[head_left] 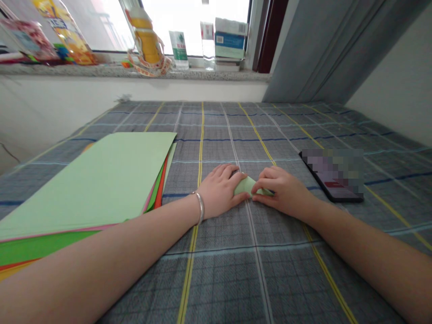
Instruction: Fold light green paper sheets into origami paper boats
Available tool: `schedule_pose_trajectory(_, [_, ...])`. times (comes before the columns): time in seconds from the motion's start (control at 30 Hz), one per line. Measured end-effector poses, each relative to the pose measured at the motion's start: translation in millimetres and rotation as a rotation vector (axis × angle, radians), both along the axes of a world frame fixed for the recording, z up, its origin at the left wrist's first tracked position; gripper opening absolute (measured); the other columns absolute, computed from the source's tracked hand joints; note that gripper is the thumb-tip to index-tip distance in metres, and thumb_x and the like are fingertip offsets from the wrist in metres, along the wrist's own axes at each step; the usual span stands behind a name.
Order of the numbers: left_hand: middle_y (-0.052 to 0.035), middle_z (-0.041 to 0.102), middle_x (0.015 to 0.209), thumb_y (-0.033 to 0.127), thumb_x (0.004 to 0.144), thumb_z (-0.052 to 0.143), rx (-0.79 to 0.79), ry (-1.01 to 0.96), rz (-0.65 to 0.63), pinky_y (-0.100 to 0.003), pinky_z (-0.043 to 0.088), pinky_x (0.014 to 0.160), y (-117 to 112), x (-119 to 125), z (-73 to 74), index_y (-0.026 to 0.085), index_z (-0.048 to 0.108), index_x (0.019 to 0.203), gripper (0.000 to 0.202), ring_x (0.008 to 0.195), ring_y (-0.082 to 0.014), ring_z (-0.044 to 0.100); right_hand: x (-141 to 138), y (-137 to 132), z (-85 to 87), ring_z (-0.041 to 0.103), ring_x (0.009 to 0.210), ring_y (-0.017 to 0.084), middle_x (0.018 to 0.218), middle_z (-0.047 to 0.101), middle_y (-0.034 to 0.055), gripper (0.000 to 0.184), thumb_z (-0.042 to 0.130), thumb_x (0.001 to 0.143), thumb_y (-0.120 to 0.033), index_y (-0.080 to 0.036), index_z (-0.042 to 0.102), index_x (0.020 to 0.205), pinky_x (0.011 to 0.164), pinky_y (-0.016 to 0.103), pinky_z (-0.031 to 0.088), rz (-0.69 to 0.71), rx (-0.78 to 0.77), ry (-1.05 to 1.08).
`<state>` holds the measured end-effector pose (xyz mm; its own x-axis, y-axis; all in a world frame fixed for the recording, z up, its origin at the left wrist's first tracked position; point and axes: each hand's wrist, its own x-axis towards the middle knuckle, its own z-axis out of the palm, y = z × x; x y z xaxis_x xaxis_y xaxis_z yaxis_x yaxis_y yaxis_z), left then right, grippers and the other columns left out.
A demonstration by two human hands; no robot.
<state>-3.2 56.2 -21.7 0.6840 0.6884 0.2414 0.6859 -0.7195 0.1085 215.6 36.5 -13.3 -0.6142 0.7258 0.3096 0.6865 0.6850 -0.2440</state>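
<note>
A small folded piece of pale green paper (247, 185) lies on the grey plaid cloth (222, 270) between my two hands. My left hand (221, 189), with a silver bangle on its wrist, lies over the paper's left side, its fingers curled down and pressing on it. My right hand (283, 191) pinches the paper's right edge with its fingertips pressed together. Much of the paper is hidden under the fingers.
A stack of coloured paper sheets (97, 180), pale green on top, lies at the left. A phone (332, 177) rests to the right of my hands. Bottles, bags and boxes (229, 40) stand on the windowsill at the back. A grey curtain (320, 49) hangs at the right.
</note>
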Motion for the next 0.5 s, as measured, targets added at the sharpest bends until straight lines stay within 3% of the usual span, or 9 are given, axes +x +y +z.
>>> schedule_pose_trajectory(0.17, [-0.0113,0.048,0.132,0.050,0.089,0.048,-0.029,0.000,-0.003,-0.045,0.033,0.106,1.1,-0.9,0.8,0.019,0.048,0.129,0.050,0.124,-0.0279,0.042,-2.1,-2.7,5.5,0.052,0.085,0.017,0.086,0.063,0.0031,0.016,0.054,0.090,-0.029,-0.022,0.067,0.084,0.075,0.031,0.040,0.107,0.029,-0.081])
schedule_pose_trajectory(0.5, [-0.0119,0.045,0.137,0.043,0.086,0.056,-0.131,-0.006,-0.053,-0.044,0.032,0.107,4.8,-5.9,10.2,0.020,0.047,0.132,0.052,0.128,-0.0265,0.041,-1.6,-5.0,17.1,0.053,0.081,0.017,0.087,0.062,0.0044,0.020,0.050,0.090,-0.026,-0.021,0.066,0.079,0.073,0.030,0.041,0.139,0.038,-0.227])
